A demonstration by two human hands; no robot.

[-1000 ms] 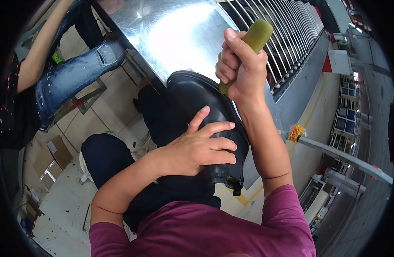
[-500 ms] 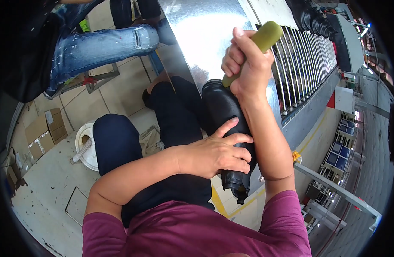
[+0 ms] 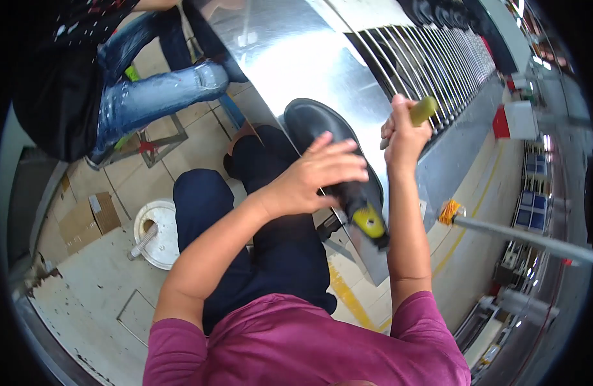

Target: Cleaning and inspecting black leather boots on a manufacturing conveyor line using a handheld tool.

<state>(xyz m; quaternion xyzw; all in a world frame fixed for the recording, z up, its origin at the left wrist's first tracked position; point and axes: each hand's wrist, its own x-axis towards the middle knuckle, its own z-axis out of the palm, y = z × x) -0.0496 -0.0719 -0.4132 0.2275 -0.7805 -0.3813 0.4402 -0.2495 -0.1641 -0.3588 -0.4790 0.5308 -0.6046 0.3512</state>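
A black shoe (image 3: 312,122) lies along the metal bench edge, its rounded toe pointing away from me. At its near end shows a yellow-green piece (image 3: 367,222) with a hole, like part of a shoe last. Above the middle of the shoe is my left hand (image 3: 325,168), fingers spread and slightly blurred; whether it touches the shoe I cannot tell. My right hand (image 3: 406,135), to the right of the shoe, is closed round an olive-green handle (image 3: 424,110). A short greyish end of that tool pokes out below the fingers, its kind unclear.
The shiny metal bench (image 3: 277,38) borders a conveyor of metal rods (image 3: 438,71) at the right. Another person's leg in torn jeans (image 3: 161,93) is at the upper left. A white round lid or bucket (image 3: 164,248) and a cardboard box (image 3: 90,219) stand left of my legs.
The shoe has turned over, with its yellow-green end now showing, and lies on the bench edge. My left hand has lifted and opened; my right hand has moved right, away from the shoe.
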